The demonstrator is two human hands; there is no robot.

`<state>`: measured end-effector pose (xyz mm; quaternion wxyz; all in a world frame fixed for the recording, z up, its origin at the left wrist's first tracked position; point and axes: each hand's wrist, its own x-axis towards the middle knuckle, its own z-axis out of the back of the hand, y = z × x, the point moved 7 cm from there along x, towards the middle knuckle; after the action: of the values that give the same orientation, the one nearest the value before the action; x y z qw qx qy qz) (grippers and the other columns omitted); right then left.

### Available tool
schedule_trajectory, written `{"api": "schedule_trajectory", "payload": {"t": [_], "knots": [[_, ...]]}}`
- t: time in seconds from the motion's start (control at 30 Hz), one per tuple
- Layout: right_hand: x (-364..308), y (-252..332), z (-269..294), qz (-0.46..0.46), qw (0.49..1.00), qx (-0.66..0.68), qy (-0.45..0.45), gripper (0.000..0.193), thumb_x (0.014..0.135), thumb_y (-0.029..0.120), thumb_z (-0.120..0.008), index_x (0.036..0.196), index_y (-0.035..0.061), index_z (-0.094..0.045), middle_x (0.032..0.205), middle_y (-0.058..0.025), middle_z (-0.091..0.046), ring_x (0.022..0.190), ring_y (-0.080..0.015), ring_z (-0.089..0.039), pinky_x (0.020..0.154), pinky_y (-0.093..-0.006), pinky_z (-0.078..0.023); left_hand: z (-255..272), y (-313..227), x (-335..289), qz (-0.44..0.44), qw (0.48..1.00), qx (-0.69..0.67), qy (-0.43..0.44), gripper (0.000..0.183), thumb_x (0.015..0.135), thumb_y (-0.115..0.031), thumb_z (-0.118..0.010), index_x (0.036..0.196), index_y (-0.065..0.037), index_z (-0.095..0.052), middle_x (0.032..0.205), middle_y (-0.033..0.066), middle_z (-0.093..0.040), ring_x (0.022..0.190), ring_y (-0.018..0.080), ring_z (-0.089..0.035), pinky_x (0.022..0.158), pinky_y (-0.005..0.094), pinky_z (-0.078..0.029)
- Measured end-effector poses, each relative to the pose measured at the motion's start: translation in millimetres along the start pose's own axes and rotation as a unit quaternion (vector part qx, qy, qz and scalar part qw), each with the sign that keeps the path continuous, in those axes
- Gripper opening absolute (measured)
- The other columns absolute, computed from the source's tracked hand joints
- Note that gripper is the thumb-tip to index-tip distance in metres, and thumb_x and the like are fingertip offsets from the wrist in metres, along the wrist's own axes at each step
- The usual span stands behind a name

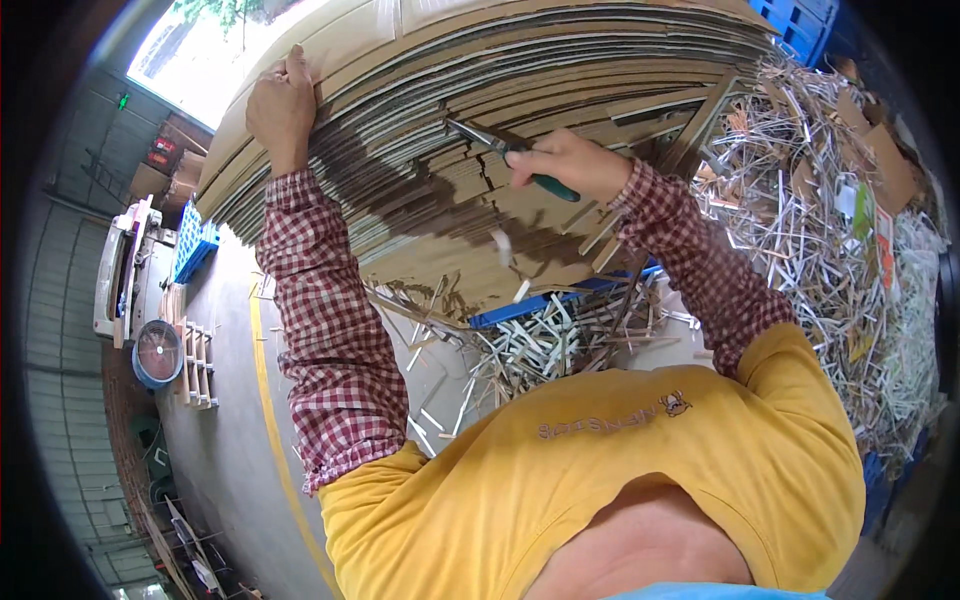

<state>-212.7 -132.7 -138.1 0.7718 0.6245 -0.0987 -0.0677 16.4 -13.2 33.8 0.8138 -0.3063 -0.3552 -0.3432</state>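
Observation:
A tall stack of flat cardboard sheets [420, 190] stands in front of me on a blue pallet [520, 308]. My left hand [282, 108] rests on the stack's upper edge, fingers curled over the top sheets. My right hand [570, 160] grips pliers with green handles [505, 148], and their metal jaws point into the side of the stack. Both forearms wear red checked sleeves over a yellow shirt.
A big heap of cardboard and white trimmings [850, 220] lies to the right, with more strips [530, 345] on the floor under the stack. A yellow floor line [268, 420], a round fan [157, 352] and a wooden frame [197, 365] are at the left.

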Motion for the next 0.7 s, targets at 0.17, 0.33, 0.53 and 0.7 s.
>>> {"api": "schedule_trajectory", "payload": {"t": [0.17, 0.33, 0.53, 0.7], "knots": [[12, -16, -16, 0.018, 0.999, 0.013, -0.028, 0.036, 0.083, 0.033, -0.051, 0.069, 0.0006, -0.062, 0.065, -0.0031, -0.056, 0.058, -0.01, -0.049, 0.055, -0.0229, -0.039, 2, 0, 0, -0.011, 1.0, -0.003, -0.015, 0.044, 0.082, -0.045, -0.04, 0.087, -0.009, -0.065, 0.079, 0.0189, -0.06, 0.075, 0.036, -0.057, 0.066, 0.0421, -0.044], [-48, -33, -78, 0.098, 0.982, -0.089, -0.134, 0.028, 0.08, 0.027, -0.053, 0.085, -0.0005, -0.056, 0.065, -0.0035, -0.055, 0.056, -0.0122, -0.051, 0.049, -0.0267, -0.042, 13, 3, -3, -0.006, 1.0, 0.028, -0.002, 0.044, 0.082, -0.044, -0.04, 0.083, -0.008, -0.065, 0.079, 0.0192, -0.06, 0.075, 0.0363, -0.057, 0.067, 0.042, -0.044], [-106, -101, -102, -0.002, 0.968, -0.15, 0.199, 0.031, 0.082, 0.031, -0.052, 0.084, -0.0001, -0.056, 0.064, -0.0104, -0.051, 0.055, -0.0149, -0.047, 0.05, -0.0319, -0.04, 12, 0, -4, -0.021, 0.999, 0.004, -0.024, 0.048, 0.082, -0.044, -0.038, 0.082, -0.003, -0.064, 0.08, 0.0218, -0.059, 0.077, 0.0382, -0.056, 0.069, 0.044, -0.043], [-24, -34, -13, -0.024, 0.997, -0.072, -0.02, 0.041, 0.078, 0.04, -0.056, 0.065, 0.0019, -0.061, 0.046, 0.0011, -0.04, 0.04, -0.0069, -0.035, 0.038, -0.0259, -0.029, 0, 7, 1, -0.011, 1.0, 0.011, -0.005, 0.048, 0.083, -0.044, -0.038, 0.084, -0.004, -0.064, 0.081, 0.0216, -0.059, 0.077, 0.038, -0.056, 0.069, 0.0437, -0.043]]}}
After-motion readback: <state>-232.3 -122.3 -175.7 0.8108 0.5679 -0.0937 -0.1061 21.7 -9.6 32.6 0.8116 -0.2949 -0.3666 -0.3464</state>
